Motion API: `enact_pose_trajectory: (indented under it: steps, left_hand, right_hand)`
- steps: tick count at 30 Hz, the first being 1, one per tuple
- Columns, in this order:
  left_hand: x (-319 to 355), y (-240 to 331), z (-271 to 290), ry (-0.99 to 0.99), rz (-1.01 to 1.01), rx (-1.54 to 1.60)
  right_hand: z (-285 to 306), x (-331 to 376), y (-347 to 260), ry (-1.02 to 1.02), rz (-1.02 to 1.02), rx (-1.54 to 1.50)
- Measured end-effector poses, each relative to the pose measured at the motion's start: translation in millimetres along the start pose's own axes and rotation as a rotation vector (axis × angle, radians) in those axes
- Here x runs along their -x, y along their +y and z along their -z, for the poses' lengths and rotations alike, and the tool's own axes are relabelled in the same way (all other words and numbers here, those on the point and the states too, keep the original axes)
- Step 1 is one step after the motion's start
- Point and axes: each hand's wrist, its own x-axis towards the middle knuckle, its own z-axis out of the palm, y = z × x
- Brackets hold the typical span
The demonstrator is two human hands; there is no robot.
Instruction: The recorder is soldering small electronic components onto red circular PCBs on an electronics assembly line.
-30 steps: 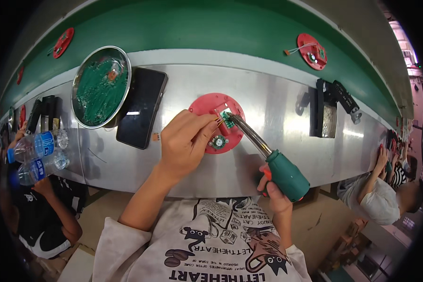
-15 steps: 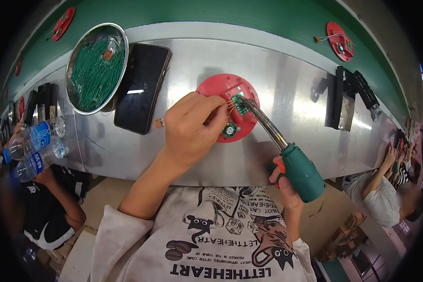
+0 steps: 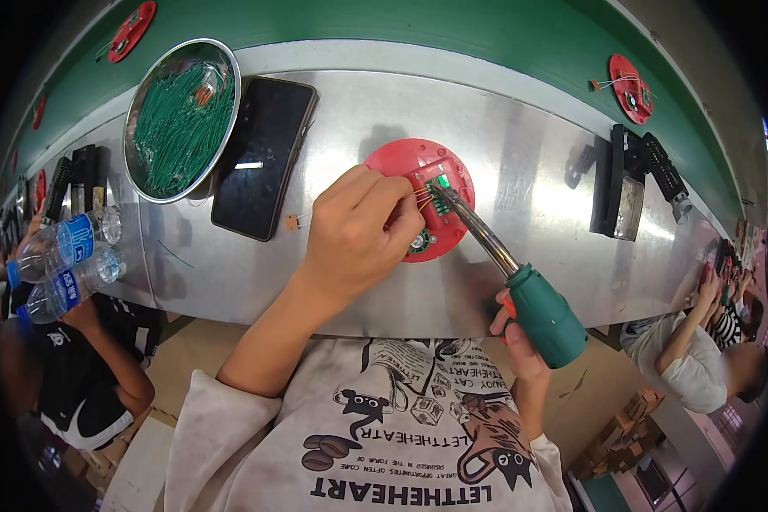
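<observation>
Red disc (image 3: pixel 418 200) pinned, soldering iron (image 3: pixel 520 286) gripped

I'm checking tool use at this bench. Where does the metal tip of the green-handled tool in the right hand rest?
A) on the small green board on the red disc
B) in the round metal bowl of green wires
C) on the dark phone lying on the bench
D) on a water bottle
A: the right hand holds the green-handled tool, and its tip meets the small green board on the red disc, where the left hand pinches thin wires.

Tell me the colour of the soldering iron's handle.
Green, on the soldering iron in the right hand; the head view shows it.
</observation>
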Motion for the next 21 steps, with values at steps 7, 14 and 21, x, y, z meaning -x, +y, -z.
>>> enact_pose_trajectory:
  steps: [7,14,21]
  left_hand:
    - [0.1,1.8,-1.2,0.024,0.008,0.015]
    - [0.3,1.8,-0.9,0.019,0.008,0.012]
    - [0.2,-1.4,-1.4,0.010,-0.026,0.022]
  right_hand:
    - [-1.4,-0.2,2.9,0.000,-0.053,-0.107]
    - [-1.9,-0.8,4.4,-0.020,0.000,-0.087]
    - [-2.1,1.9,0.8,0.022,-0.045,-0.154]
